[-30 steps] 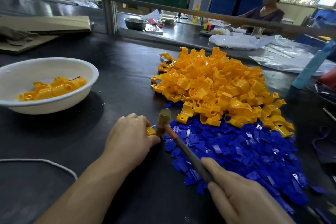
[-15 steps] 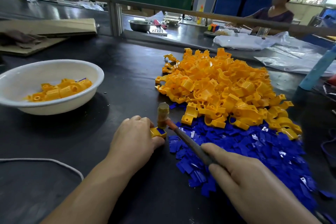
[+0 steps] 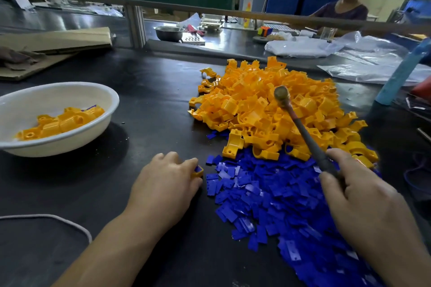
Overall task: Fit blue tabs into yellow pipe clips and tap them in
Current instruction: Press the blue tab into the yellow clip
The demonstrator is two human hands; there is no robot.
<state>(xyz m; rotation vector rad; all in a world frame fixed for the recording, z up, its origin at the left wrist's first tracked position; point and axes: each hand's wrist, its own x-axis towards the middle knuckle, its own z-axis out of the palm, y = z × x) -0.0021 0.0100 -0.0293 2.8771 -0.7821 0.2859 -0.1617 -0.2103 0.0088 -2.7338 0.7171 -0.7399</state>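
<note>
One hammer [image 3: 300, 130], right hand [image 3: 363, 205] — shaft leans left; left hand [image 3: 163, 184] pinches clip [image 3: 197, 171].

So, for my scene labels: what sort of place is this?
Probably a factory assembly bench: heaps of yellow pipe clips and blue tabs, a white bowl of clips, another person opposite.

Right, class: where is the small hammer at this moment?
In the head view the hammer sits right of centre, held by the right hand, its head up over the yellow clip pile, its handle slanting down past the blue tabs.
</note>
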